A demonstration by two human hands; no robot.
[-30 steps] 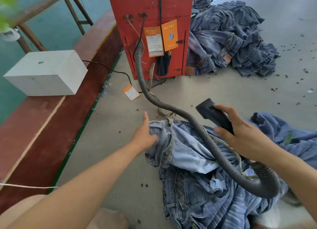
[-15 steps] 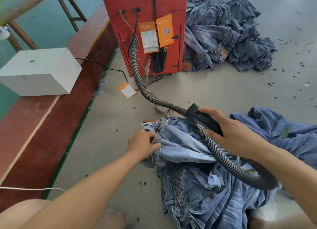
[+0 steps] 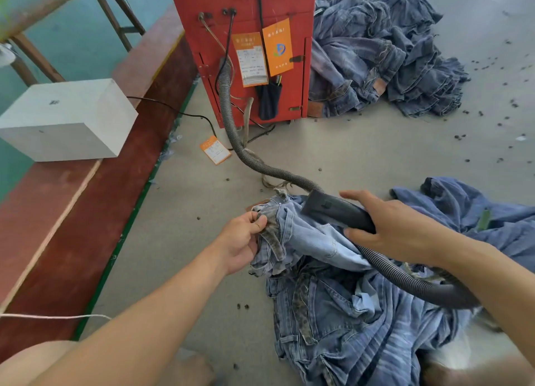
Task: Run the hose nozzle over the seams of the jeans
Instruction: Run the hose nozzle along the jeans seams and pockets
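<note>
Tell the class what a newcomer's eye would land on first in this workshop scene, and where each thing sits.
The red cabinet at top centre draws the eye first, its ribbed grey hose snaking down across the floor. In the middle, the right hand grips the black nozzle over the jeans, while the left hand pinches their edge. A heap of denim lies at upper right.

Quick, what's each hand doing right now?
Left hand: pinching the jeans at the waistband edge.
Right hand: gripping the hose nozzle.
</note>
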